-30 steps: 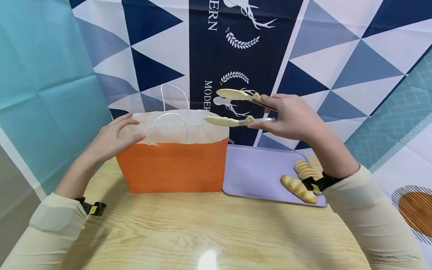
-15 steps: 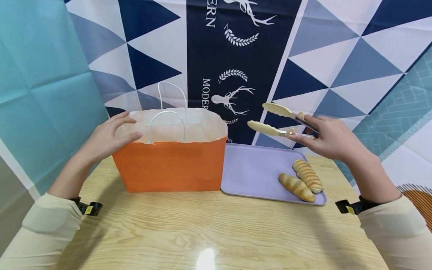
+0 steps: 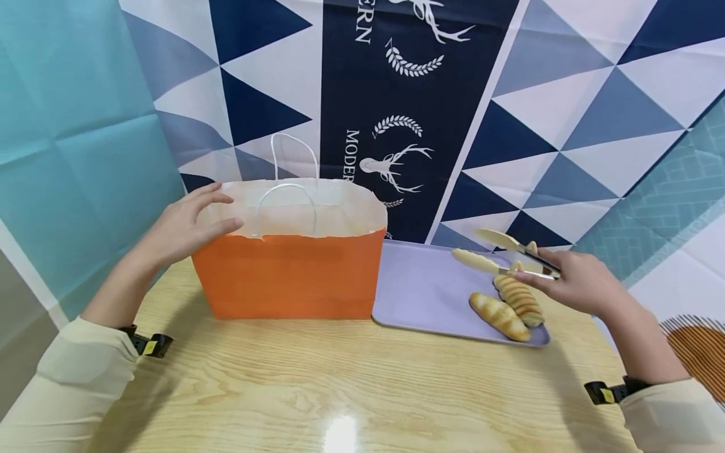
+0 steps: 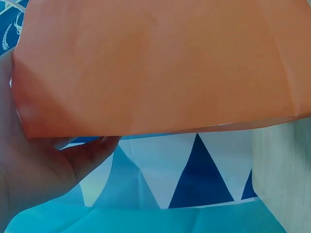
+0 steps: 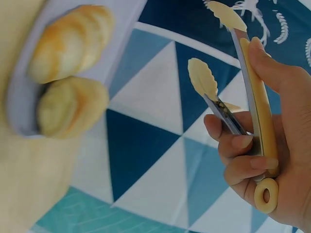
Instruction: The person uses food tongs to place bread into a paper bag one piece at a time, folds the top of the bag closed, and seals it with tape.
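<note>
Coming down with the tongs [image 3: 480, 261], the right grip [image 3: 578, 281] is now just beyond the back right part of the tray [image 3: 425, 292]; one second ago it was higher, and the tongs were left of this tray, over the right rim of the bag [image 3: 297, 277]. I see its fingers clamped round the tongs, whose two tips stand apart with nothing between them. At the right end of the tray lie the ridged roll [image 3: 519, 299] and, on its near side, the smoother loaf [image 3: 500, 316]; both have stayed in place. I judge that the tongs are now better placed for reaching the bread, but no piece is taken yet. The bag stands upright on the surface [image 3: 272, 371], just left of the tray. At its far left rim remains the left grip [image 3: 180, 229], thumb and fingers apart; whether they pinch the paper, I cannot tell.
</note>
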{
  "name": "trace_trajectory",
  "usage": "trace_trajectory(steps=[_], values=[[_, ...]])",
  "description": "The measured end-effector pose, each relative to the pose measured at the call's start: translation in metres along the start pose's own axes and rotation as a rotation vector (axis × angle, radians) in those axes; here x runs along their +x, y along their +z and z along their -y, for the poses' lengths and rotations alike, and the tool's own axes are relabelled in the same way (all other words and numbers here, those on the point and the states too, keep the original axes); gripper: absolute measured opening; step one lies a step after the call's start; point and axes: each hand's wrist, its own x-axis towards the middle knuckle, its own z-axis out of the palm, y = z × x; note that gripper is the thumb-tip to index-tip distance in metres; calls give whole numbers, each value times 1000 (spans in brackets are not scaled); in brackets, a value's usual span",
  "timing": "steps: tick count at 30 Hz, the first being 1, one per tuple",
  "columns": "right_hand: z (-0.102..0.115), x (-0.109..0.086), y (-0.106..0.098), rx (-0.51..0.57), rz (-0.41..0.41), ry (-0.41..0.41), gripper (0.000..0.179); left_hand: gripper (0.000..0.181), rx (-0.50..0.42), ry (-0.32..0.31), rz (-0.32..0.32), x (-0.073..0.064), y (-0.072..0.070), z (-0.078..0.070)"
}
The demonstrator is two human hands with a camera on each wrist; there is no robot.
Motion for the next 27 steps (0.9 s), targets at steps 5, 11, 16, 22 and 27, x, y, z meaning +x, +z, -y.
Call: trace_trajectory(steps=[5,11,16,22,27], values=[[-13,-10,20,-9,18,-13,93,66,2,3,-3,0,1,0],[-24,-23,42,5,58,-15,91,67,7,-3,8,0,2,1],[-33,-35,53,15,75,-18,89,65,9,6,-4,-1,3,-1],[-38,-42,59,21,69,-30,86,65,14,6,0,0,0,-2],[-40,-44,63,15,54,-33,86,63,15,2,-1,-1,0,-3]])
